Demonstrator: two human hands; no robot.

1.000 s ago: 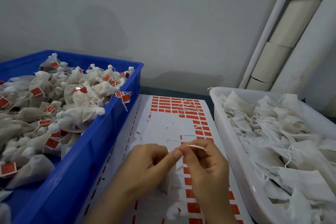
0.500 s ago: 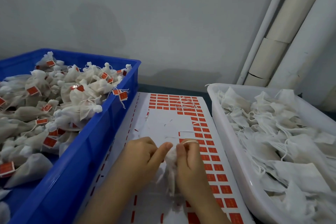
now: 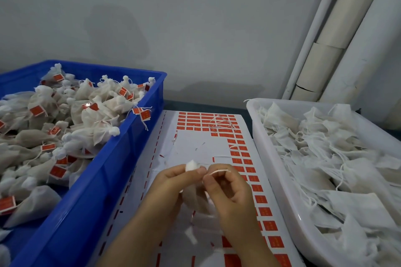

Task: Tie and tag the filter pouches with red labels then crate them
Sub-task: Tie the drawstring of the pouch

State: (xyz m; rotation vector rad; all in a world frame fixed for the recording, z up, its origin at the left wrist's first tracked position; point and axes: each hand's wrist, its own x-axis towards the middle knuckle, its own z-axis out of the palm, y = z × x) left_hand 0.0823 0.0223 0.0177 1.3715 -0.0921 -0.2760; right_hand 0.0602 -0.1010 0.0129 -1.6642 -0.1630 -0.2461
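Observation:
My left hand [image 3: 173, 182] grips the gathered neck of a white filter pouch [image 3: 195, 199], whose puffed top sticks out above my fingers. My right hand [image 3: 230, 188] pinches the pouch's white drawstring [image 3: 219, 171], which loops over my fingertips. Both hands hover over a white sticker sheet [image 3: 195, 143] with rows of red labels [image 3: 240, 149] along its top and right side. The blue crate [image 3: 108, 171] on the left holds several tied pouches with red tags.
A white plastic tub [image 3: 284, 191] on the right is heaped with flat, untied pouches and loose strings. A loose string lies on the labels at the sheet's far end [image 3: 219, 123]. Cardboard tubes and a white pipe [image 3: 312, 37] lean against the grey wall.
The pouch's gathered top has come up above my left fingers. My right hand has drawn the string out to the right, away from the neck.

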